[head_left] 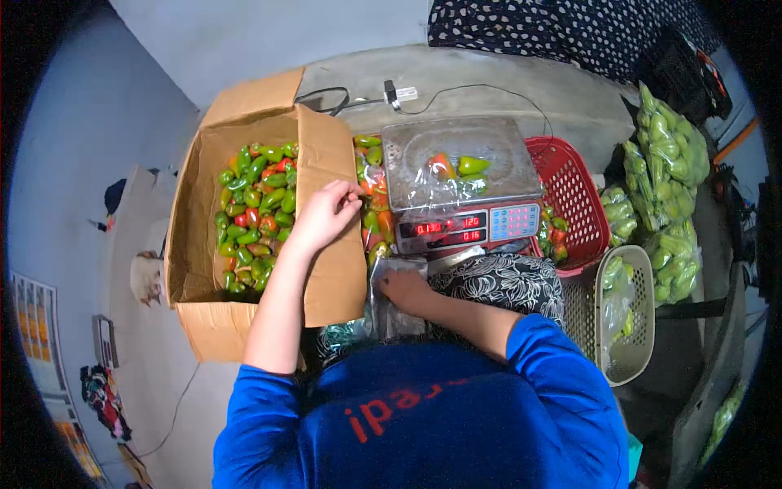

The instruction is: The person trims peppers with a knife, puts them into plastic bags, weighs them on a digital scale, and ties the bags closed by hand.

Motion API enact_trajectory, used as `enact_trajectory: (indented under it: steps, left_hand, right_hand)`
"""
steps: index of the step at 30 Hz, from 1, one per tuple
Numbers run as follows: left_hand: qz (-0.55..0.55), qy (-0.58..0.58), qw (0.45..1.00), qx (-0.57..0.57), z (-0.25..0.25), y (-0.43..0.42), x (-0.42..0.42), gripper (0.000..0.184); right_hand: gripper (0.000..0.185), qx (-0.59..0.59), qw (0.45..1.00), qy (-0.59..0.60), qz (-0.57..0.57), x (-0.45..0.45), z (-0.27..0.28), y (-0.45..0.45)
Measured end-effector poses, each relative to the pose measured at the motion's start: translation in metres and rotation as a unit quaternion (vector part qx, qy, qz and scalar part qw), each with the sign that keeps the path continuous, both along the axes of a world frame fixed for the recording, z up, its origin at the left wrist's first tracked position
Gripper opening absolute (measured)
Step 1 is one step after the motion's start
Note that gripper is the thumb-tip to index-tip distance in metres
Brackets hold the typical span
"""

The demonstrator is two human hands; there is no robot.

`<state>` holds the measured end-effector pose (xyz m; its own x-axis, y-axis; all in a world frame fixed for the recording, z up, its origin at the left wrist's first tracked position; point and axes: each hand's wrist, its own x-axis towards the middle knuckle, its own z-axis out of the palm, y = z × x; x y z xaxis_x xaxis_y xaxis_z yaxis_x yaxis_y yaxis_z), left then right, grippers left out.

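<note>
My left hand [330,213] is over the flap of a cardboard box [330,281], its fingers curled together beside a row of green and red peppers [385,222]. Whether anything is pinched in them I cannot make out. My right hand [405,291] is low in front of the scale, closed on a clear plastic bag [399,324]. On the metal plate of the digital scale [407,181] lies a clear bag with a few green and orange-red peppers [472,166]. Red digits glow on its display [444,228]. Inside the box are many green and red peppers [257,216].
A red basket [580,208] holding some peppers stands right of the scale. Near it are a beige basket [643,334] and several filled bags of green peppers [672,155]. A cable [489,86] with a plug runs behind the scale. Patterned black cloth [509,285] covers my lap.
</note>
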<state>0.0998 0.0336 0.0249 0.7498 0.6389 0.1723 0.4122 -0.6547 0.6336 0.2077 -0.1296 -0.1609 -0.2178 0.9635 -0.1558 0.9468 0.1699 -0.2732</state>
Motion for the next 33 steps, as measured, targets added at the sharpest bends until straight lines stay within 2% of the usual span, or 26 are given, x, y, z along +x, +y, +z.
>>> enact_trajectory:
  steps: [1, 4, 5, 7, 8, 9, 10, 12, 14, 17, 24, 27, 33]
  left_hand:
    - [0.002, -0.02, 1.0, -0.014, -0.002, 0.0, -0.001, 0.019]
    - [-0.003, -0.052, 0.998, -0.045, -0.011, 0.005, -0.003, 0.019]
    - [-0.006, -0.047, 0.998, -0.05, -0.007, 0.003, -0.002, 0.019]
    - [-0.018, -0.036, 0.998, -0.044, -0.005, 0.003, -0.003, 0.02]
    - [-0.016, -0.04, 0.998, -0.055, -0.005, 0.004, -0.002, 0.02]
    - [-0.014, -0.044, 0.997, -0.066, -0.004, 0.003, -0.002, 0.02]
    - [-0.013, -0.048, 0.996, -0.076, -0.003, 0.002, -0.002, 0.02]
    - [-0.011, -0.041, 0.995, -0.087, 0.001, 0.0, -0.001, 0.02]
    - [-0.005, -0.019, 0.996, -0.092, 0.002, 0.001, -0.001, 0.02]
    - [-0.002, -0.025, 0.996, -0.087, 0.0, 0.0, -0.001, 0.019]
    - [-0.015, -0.025, 0.998, -0.05, -0.005, 0.003, -0.001, 0.02]
    - [0.002, 0.019, 0.996, -0.084, 0.0, 0.001, -0.001, 0.022]
    - [-0.002, 0.008, 0.997, -0.077, 0.001, 0.0, -0.002, 0.022]
  right_hand:
    - [0.025, 0.038, 0.996, -0.003, 0.081, 0.01, 0.026, 0.0]
    - [0.038, -0.043, 0.995, 0.093, 0.018, 0.035, 0.103, 0.002]
    - [0.043, 0.051, 0.986, 0.151, -0.051, 0.045, 0.121, 0.003]
    - [0.05, 0.221, 0.928, 0.232, -0.189, 0.087, 0.132, 0.01]
    - [0.045, 0.28, 0.867, 0.301, -0.28, 0.106, 0.162, 0.008]
    - [0.039, 0.349, 0.784, 0.372, -0.354, 0.126, 0.191, 0.006]
    - [0.039, 0.431, 0.742, 0.341, -0.383, 0.158, 0.192, 0.006]
    - [0.043, 0.481, 0.713, 0.236, -0.453, 0.23, 0.136, 0.002]
    - [0.045, 0.444, 0.711, 0.211, -0.503, 0.256, 0.099, -0.008]
    - [0.043, 0.429, 0.744, 0.191, -0.475, 0.264, 0.077, -0.005]
    - [0.039, 0.27, 0.771, 0.17, -0.551, 0.263, 0.087, -0.006]
    - [0.041, 0.272, 0.775, 0.164, -0.547, 0.269, 0.075, -0.008]
    - [0.042, 0.271, 0.77, 0.156, -0.555, 0.278, 0.062, -0.008]
